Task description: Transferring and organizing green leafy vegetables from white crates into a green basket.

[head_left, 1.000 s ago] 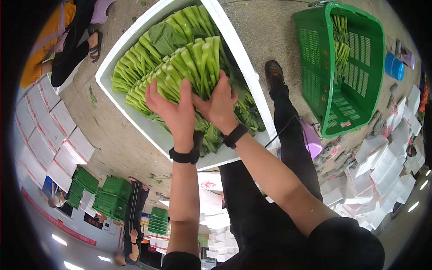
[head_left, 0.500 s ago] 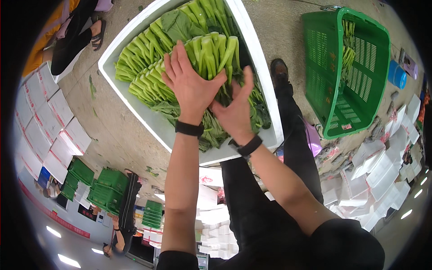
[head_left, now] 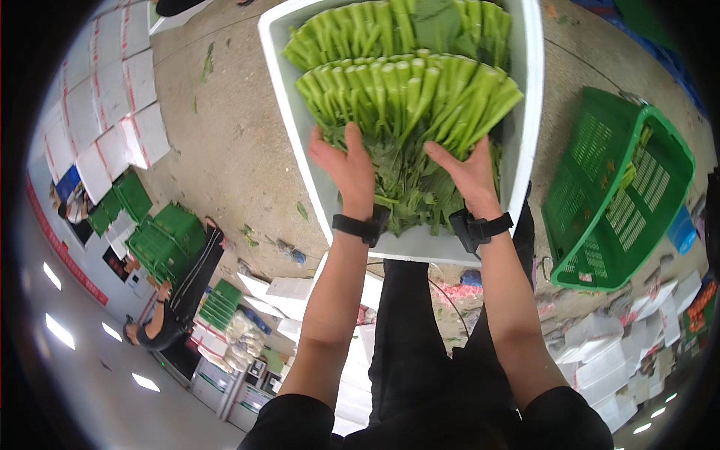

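A white foam box [head_left: 532, 112] in front of me holds leafy green stalk vegetables. They lie in two rows, with a far row [head_left: 375, 26] and a near row [head_left: 397, 82], pale cut ends pointing away from me. Dark leaves [head_left: 420, 191] fill the near end. My left hand [head_left: 349, 171] rests at the near row's left side, thumb and fingers apart, against leaves and the box wall. On the right, my right hand [head_left: 474, 178] touches the stalks' lower part, thumb spread from its fingers. Some fingertips of both hands are hidden among the greens.
A green plastic basket [head_left: 592, 187] with some stalks [head_left: 634, 169] inside stands on the floor to the right. White boxes [head_left: 112, 90] are stacked at left, and loose white foam pieces [head_left: 607, 352] lie at lower right. Another person [head_left: 169, 319] is at lower left, by green crates [head_left: 169, 240].
My hands have moved apart, from together over the stalks to either side of the near row. The near row now spreads wider across the box. My view has shifted and turned.
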